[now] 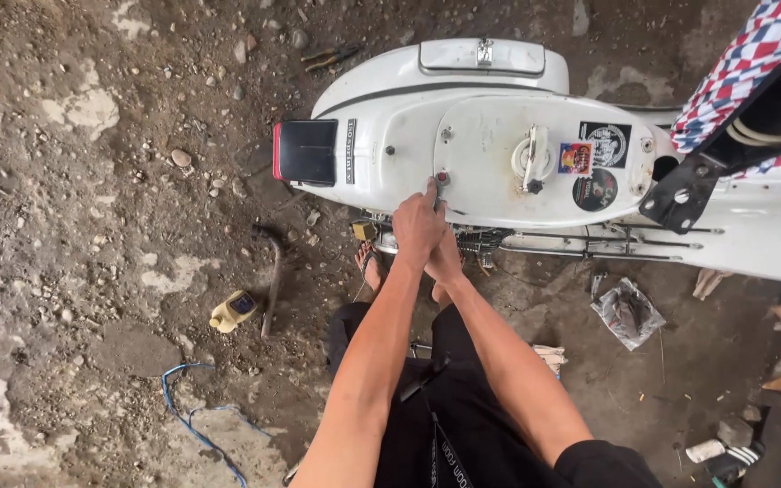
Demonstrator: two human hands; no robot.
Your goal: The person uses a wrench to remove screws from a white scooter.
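Note:
A white scooter body [499,136] stands on dirt ground below me, with a red tail light [305,152] at its left end. My left hand [416,221] reaches to the near edge of the white tank panel [535,158], fingers pressing a thin tool against a small bolt [442,178]. My right hand [447,258] lies just under and behind the left, mostly hidden by it; what it grips cannot be made out. Stickers and a cap sit on the panel. My sandalled foot [371,268] is below the scooter.
A raised seat with a chequered red, white and blue cover [743,63] is at the top right. A yellow bottle [233,311], a bent metal pipe [272,271], a blue cord [192,411], pliers [329,57] and a crumpled plastic bag [627,312] lie on the ground.

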